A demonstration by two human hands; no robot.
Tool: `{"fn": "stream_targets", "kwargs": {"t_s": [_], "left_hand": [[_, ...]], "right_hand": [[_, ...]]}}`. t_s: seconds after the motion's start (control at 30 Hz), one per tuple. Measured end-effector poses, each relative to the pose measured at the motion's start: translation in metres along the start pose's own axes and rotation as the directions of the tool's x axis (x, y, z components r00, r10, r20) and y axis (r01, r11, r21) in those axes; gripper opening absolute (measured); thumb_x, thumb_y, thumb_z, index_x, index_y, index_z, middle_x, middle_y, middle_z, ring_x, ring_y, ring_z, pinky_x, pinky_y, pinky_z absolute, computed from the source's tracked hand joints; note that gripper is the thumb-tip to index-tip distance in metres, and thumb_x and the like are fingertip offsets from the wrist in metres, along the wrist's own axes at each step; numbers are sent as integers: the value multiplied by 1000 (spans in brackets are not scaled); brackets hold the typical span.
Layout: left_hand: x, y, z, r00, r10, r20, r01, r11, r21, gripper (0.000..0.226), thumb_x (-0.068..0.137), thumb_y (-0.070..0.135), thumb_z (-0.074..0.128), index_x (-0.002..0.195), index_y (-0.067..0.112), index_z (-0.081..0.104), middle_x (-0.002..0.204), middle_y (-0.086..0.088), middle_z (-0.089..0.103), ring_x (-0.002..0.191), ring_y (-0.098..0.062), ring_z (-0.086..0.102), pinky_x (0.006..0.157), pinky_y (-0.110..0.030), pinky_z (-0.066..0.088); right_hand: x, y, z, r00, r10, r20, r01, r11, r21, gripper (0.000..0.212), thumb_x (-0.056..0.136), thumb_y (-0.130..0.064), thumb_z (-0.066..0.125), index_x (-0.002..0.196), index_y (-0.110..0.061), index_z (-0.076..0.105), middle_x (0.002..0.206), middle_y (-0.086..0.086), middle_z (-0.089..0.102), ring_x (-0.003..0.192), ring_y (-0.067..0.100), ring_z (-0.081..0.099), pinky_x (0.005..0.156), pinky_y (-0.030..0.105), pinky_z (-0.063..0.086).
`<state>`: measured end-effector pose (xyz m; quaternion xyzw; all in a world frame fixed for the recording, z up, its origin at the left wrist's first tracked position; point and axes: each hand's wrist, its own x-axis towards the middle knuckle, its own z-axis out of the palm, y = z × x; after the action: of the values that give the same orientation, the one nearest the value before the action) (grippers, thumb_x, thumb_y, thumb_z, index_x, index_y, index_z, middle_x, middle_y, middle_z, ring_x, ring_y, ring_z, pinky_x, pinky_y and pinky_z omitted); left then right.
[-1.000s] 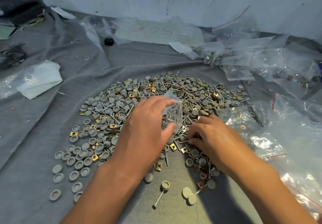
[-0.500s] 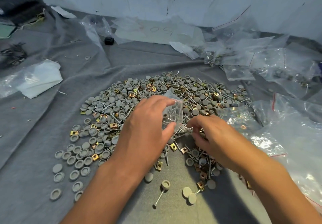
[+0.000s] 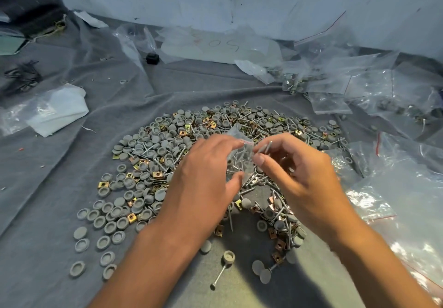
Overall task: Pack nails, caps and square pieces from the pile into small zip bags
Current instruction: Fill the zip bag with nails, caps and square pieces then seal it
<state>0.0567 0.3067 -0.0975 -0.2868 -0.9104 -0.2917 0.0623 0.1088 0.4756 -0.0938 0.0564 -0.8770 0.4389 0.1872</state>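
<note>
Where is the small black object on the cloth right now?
In the head view the small black object sits far left of centre on the grey cloth, beyond the pile, beside clear plastic bags near the wall.

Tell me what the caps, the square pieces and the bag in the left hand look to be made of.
Caps: likely moulded plastic, matte grey, hollow undersides. Square pieces: probably plated metal, with a shiny brass-yellow sheen and a centre hole. Bag: thin clear plastic film, glossy and crinkled, red strip at its mouth, nails showing through; the left hand pinches it.
</note>
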Motion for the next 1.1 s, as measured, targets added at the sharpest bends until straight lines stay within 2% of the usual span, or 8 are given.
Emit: {"fn": "stream_targets", "kwargs": {"t_s": [0.1, 0.23, 0.4, 0.5, 0.6, 0.7, 0.9, 1.1], "left_hand": [[0, 1, 1, 1000, 0, 5, 0, 1000, 3, 58, 83, 30, 78, 136, 26, 56, 132, 16, 58, 120, 3, 47, 96, -3, 26], [1, 0, 1, 1000, -3, 3, 3, 1000, -8, 58, 82, 31, 77, 136, 28, 55, 133, 17, 56, 118, 6, 44, 91, 2, 25], [0, 0, 1, 1000, -10, -3, 10, 1000, -15, 56, 82, 27, 78, 134, 26, 58, 130, 15, 59, 118, 0, 50, 98, -8, 32], [-1, -1, 0, 1000, -12, -6, 12, 1000, -11, 57, 83, 30, 75, 136, 28, 56, 132, 17, 58, 119, 5, 47, 96, 1, 24], [-1, -1, -1, 1000, -12, -12, 12, 1000, -10, 57, 83, 31, 75, 136, 28, 55, 133, 16, 57, 120, 7, 44, 95, 4, 19], [-1, -1, 0, 1000, -8, -8, 8, 1000, -3, 56, 83, 30, 75, 136, 27, 55, 134, 16, 58, 122, 4, 47, 97, 0, 21], [0, -3, -1, 1000, -12, -11, 11, 1000, -23, 56, 84, 31, 73, 137, 28, 55, 134, 17, 57, 121, 8, 44, 97, 2, 21], [-1, -2, -2, 1000, -12, -5, 12, 1000, -10, 56, 84, 30, 75, 136, 27, 56, 134, 15, 58, 123, 4, 47, 101, -1, 20]], "right_hand": [[3, 0, 13, 989, -98, -109, 79, 983, -164, 23, 87, -18, 74, 110, -16, 71, 89, -13, 70, 78, 0, 65, 68, 11, 50], [2, 2, 14, 949, -174, -261, 140, 979, -145, 21, 88, -19, 76, 107, -13, 68, 96, -7, 74, 87, 1, 70, 75, 13, 53], [4, 4, 20, 960, -192, -205, 133, 953, -274, 23, 90, -27, 71, 112, -21, 73, 118, -7, 65, 111, 9, 58, 95, 19, 45], [6, 16, 8, 969, -118, -217, 56, 961, -269, 20, 90, -28, 65, 109, -21, 70, 105, -13, 60, 95, -5, 55, 85, 13, 47], [6, 35, -4, 994, 102, -29, -105, 906, -409, 16, 90, -30, 67, 105, -32, 69, 102, -18, 60, 91, 0, 56, 85, 25, 52], [1, 44, 1, 947, 253, 200, -87, 798, -597, 26, 91, -38, 68, 116, -42, 64, 118, -18, 59, 114, 10, 53, 97, 37, 50], [-2, 45, 5, 954, 165, 251, 53, 731, -680, 15, 89, -42, 63, 105, -39, 63, 117, -16, 57, 109, 11, 45, 89, 30, 50], [-6, 44, 4, 940, 142, 309, 135, 680, -721, 17, 100, -39, 49, 114, -32, 56, 117, -9, 51, 103, 12, 41, 83, 28, 47]]}}
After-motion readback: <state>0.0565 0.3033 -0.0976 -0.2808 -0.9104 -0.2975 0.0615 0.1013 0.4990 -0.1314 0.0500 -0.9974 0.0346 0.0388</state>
